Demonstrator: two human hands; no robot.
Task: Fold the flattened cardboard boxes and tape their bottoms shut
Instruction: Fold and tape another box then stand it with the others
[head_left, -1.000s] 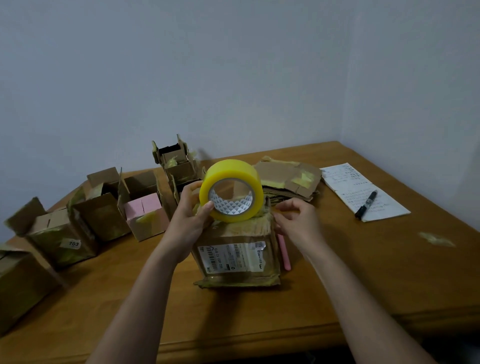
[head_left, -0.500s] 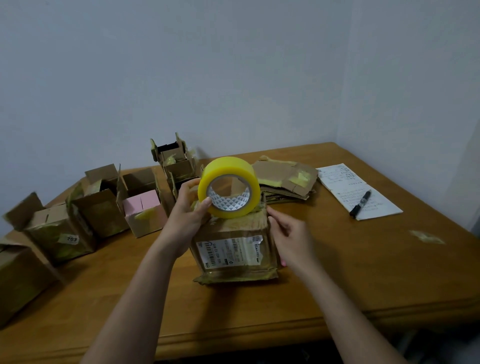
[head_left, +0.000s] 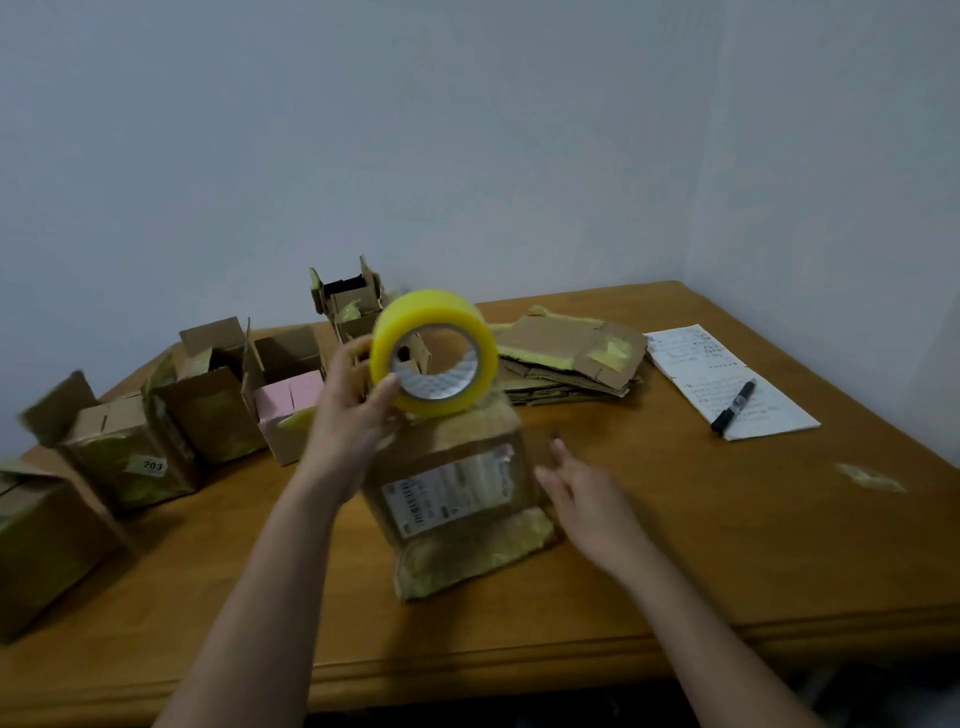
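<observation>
Left hand (head_left: 349, 415) gripping yellow tape roll (head_left: 434, 353) above labelled box (head_left: 452, 483); right hand (head_left: 582, 499) loose-fingered beside it.

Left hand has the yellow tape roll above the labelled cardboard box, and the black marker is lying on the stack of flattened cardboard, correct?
Not quite. The head view shows the black marker lying on the white handwritten paper sheet, right of the flattened cardboard stack. The rest holds: the left hand grips the yellow tape roll above the labelled cardboard box.
</observation>
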